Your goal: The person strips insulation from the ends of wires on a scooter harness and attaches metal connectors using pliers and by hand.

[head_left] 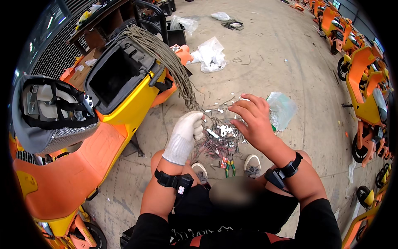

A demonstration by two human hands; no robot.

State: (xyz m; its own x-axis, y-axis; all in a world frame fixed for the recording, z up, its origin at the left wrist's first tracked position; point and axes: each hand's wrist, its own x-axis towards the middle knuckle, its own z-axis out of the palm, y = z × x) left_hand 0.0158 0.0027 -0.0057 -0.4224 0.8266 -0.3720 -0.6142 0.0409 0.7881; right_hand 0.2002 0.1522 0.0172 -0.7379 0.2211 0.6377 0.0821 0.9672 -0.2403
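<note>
My left hand [184, 132], in a white knit glove, is closed, with fingertips curled just under the hanging end of a bundle of grey-brown cables [178, 79]. Whatever its fingers hold is too small to make out. To its right my bare right hand [255, 120] is raised, its fingers apart and nothing visible between them. On the floor beneath both hands lies a pile of cut wire pieces [211, 147] mixed with white scraps [226, 130]. Pliers with green handles [230, 167] lie between my shoes, below a small round ring-like piece [231, 144].
The cables drape over a yellow-orange scooter [143, 97] with its seat box uncovered, close on my left. A grey seat part [58, 133] rests on it. A clear plastic bag [282, 110] lies right of the pile, a white bag [211, 56] farther off. Scooters [360, 91] line the right side.
</note>
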